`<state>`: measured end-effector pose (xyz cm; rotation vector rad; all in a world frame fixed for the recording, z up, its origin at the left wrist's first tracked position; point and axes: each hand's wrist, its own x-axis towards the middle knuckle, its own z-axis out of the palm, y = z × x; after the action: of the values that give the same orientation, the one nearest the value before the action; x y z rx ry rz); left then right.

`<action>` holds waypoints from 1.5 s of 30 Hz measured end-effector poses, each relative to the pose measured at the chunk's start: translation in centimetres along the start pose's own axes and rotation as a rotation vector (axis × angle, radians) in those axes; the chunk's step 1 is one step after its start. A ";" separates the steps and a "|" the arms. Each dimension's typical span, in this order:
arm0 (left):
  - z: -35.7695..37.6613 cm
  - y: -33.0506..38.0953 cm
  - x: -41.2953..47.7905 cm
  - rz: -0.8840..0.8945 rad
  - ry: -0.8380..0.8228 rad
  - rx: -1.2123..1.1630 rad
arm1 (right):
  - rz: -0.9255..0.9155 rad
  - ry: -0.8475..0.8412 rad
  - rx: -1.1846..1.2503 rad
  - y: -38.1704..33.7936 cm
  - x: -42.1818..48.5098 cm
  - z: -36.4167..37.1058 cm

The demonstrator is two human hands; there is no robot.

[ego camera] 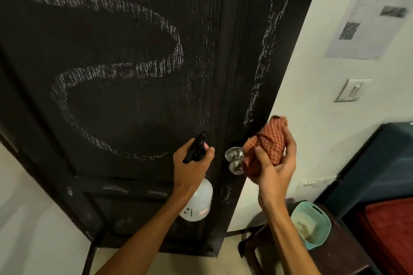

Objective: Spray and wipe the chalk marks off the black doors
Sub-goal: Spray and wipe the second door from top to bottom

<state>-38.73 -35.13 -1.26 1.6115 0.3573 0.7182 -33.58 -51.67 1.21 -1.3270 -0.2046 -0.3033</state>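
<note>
A black door point(125, 105) fills most of the view, with a broad looping white chalk mark point(156, 29) across its upper panel and a thinner chalk streak point(263, 58) down its right stile. My left hand point(190, 163) grips the black trigger head of a clear spray bottle point(199, 201), its nozzle close to the door just below the loop. My right hand point(274, 167) holds a bunched orange checked cloth point(268, 143) just right of the steel door knob point(234, 158).
Below my right arm a pale teal tub point(312, 225) sits on a dark wooden table point(344, 252). A dark bed with a red cover point(388, 230) stands at the right. The white wall carries a light switch point(352, 90) and a paper poster point(371, 11).
</note>
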 end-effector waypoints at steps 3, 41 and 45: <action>-0.6 2.0 1.0 0.065 0.023 0.044 | -0.275 -0.079 -0.128 -2.0 1.4 3.4; -2.9 12.8 8.1 0.233 0.299 0.116 | -1.336 -0.161 -1.188 -6.8 15.2 11.9; -3.8 13.9 8.4 0.252 0.334 0.108 | -1.250 -0.087 -1.106 -9.0 14.8 14.8</action>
<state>-37.13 -29.61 14.37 1.6550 0.4439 1.1849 -22.25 -40.67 17.62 -2.1503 -1.0543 -1.5783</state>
